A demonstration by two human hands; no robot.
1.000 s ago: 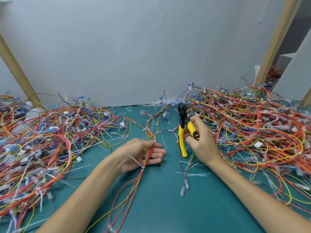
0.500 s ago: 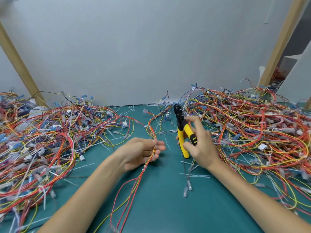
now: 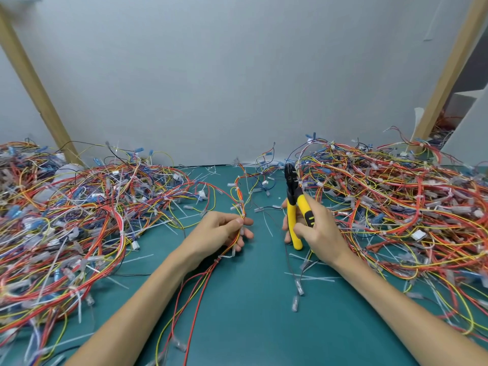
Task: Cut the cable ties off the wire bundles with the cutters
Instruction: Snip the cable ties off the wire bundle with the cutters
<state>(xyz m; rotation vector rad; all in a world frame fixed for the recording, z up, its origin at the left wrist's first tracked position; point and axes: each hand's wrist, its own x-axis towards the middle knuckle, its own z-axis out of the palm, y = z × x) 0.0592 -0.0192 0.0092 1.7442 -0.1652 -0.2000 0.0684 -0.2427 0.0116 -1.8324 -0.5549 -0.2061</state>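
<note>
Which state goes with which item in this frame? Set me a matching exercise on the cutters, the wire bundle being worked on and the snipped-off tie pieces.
Things:
1. yellow-handled, black-headed metal cutters
2. thin red and yellow wire bundle
3. loose white plastic cable-tie offcuts

States:
A. lying flat on the green mat
B. gripped upright in the right hand
C. pinched in the left hand

Pairs: 1-B, 2-C, 3-A.
</note>
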